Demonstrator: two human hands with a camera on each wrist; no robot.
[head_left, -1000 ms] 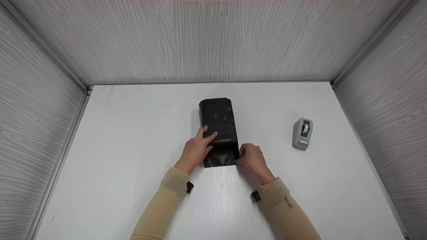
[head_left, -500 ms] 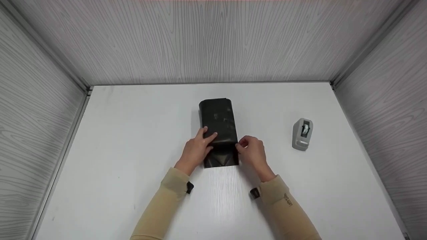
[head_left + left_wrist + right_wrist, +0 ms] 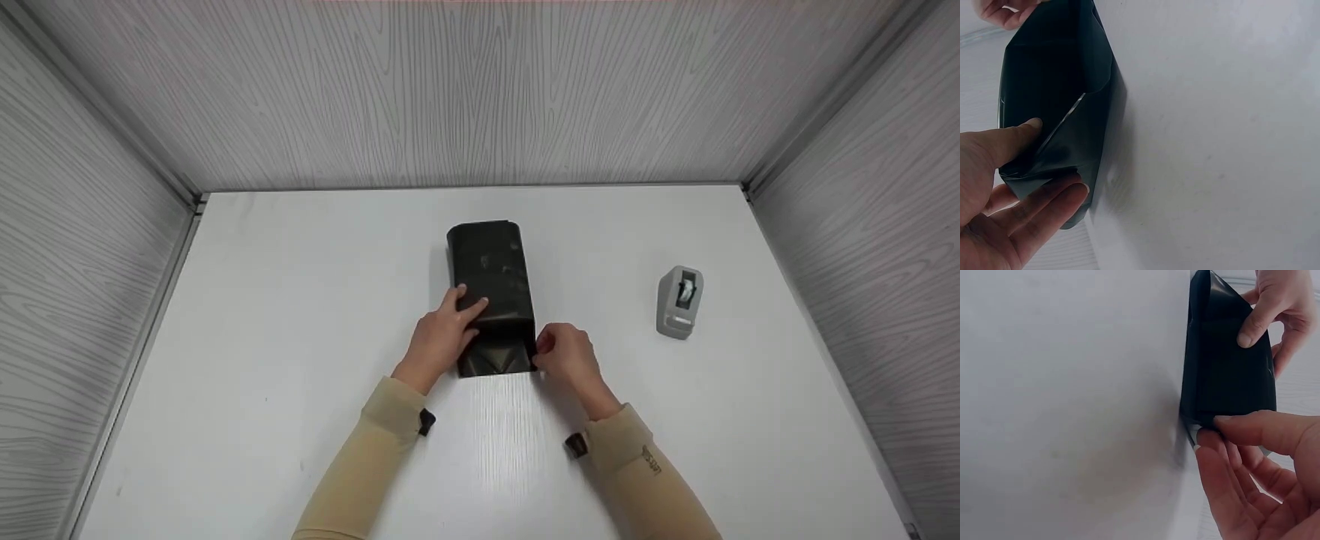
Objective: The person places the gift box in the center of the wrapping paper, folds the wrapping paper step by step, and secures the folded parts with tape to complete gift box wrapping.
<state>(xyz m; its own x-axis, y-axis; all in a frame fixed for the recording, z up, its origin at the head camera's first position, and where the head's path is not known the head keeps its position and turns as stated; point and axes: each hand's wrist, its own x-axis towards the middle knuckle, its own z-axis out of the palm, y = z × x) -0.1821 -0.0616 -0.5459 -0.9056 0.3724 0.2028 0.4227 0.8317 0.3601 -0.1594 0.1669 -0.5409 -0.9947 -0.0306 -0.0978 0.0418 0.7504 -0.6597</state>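
A long package in glossy black wrapping paper (image 3: 491, 270) lies in the middle of the table, its near end folded into a flat, pointed flap (image 3: 495, 358). My left hand (image 3: 437, 341) grips its near left part, two fingers spread over the top. In the left wrist view, the thumb of the left hand (image 3: 999, 191) lies on the end while the other fingers bend against the side. At the near right edge, my right hand (image 3: 568, 356) pinches the paper. In the right wrist view, the right hand (image 3: 1264, 467) has its thumb above the black edge and fingers below.
A grey tape dispenser (image 3: 679, 301) with a roll of clear tape stands on the white table (image 3: 262, 315), to the right of the package. Grey wood-grain panels (image 3: 465, 97) enclose the table at the back and both sides.
My right hand slid up along the package's right edge, then came back down to the near corner of the flap. The left hand and the package stay in place.
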